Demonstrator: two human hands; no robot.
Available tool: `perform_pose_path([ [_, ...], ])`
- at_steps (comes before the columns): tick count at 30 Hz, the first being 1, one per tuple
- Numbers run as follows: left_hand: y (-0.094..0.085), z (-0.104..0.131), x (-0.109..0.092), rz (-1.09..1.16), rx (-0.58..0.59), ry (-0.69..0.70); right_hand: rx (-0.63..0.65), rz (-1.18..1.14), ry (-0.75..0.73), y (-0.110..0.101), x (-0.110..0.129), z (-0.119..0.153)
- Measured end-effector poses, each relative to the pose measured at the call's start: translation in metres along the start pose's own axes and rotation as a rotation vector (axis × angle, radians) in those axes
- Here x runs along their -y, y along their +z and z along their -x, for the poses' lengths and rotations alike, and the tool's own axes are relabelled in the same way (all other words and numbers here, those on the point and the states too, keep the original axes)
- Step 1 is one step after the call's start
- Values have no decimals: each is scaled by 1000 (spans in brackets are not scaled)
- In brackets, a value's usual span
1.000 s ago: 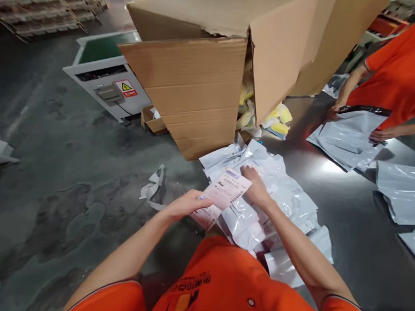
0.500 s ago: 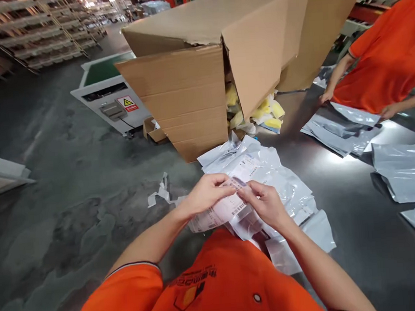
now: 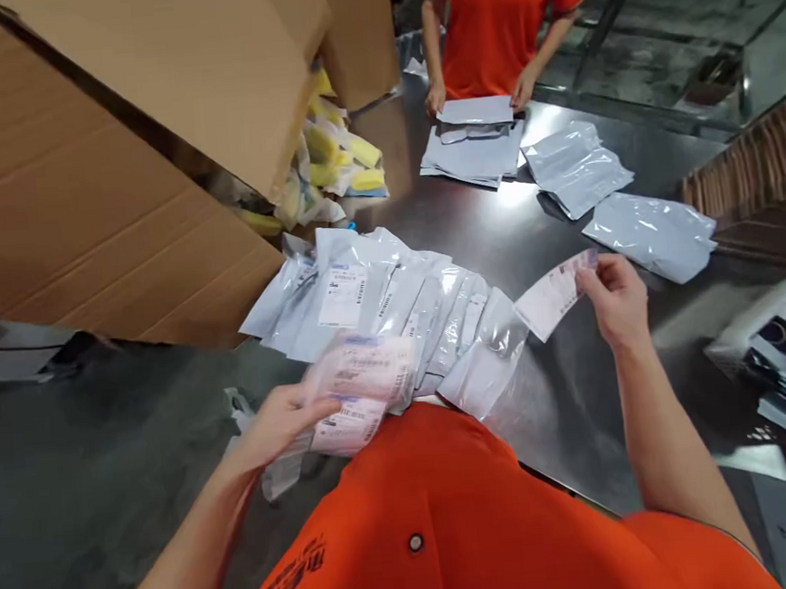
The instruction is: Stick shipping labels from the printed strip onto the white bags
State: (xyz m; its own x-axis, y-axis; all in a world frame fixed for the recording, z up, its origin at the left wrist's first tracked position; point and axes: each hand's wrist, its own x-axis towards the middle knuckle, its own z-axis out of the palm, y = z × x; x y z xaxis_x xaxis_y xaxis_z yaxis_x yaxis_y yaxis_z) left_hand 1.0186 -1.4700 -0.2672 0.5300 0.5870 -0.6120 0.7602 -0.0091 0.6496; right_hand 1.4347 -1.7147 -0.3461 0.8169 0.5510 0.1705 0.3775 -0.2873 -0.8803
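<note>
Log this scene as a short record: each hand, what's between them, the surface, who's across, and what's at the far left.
Left hand: holding printed labels
Right hand: pinching a single label
Between: overlapping white mailers
Surface: shiny metal table
Across: co-worker in orange, both hands at a stack of mailers
Far left: large cardboard box

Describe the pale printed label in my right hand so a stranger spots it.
On the grey metal table, find the fanned pile of white plastic mailing bags. To its right in view, the bare right hand pinches a pale rectangular printed label. It is held singly, unlike the printed labels in the bare left hand.
</note>
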Motion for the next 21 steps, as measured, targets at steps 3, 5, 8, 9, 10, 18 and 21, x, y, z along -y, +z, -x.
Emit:
perform_pose_path([
  [3, -17, -5, 3, 60, -178, 91, 211, 79, 164, 7, -52, 46],
  [5, -16, -13, -7, 80, -259, 166, 298, 132, 206, 36, -67, 77],
  [8, -6, -29, -27, 57, -188, 175, 357, 390, 270, 79, -70, 100],
  [9, -3, -35, -32, 63, -149, 148, 335, 506, 303, 89, -69, 103],
  [10, 0, -40, -35, 87, -117, 117, 289, 603, 335, 96, -67, 105],
  [18, 23, -92, -54, 240, 58, -59, 323, 413, 126, 143, -40, 150],
  [21, 39, -114, -63, 332, 55, -177, 415, 382, 117, 131, -48, 109],
])
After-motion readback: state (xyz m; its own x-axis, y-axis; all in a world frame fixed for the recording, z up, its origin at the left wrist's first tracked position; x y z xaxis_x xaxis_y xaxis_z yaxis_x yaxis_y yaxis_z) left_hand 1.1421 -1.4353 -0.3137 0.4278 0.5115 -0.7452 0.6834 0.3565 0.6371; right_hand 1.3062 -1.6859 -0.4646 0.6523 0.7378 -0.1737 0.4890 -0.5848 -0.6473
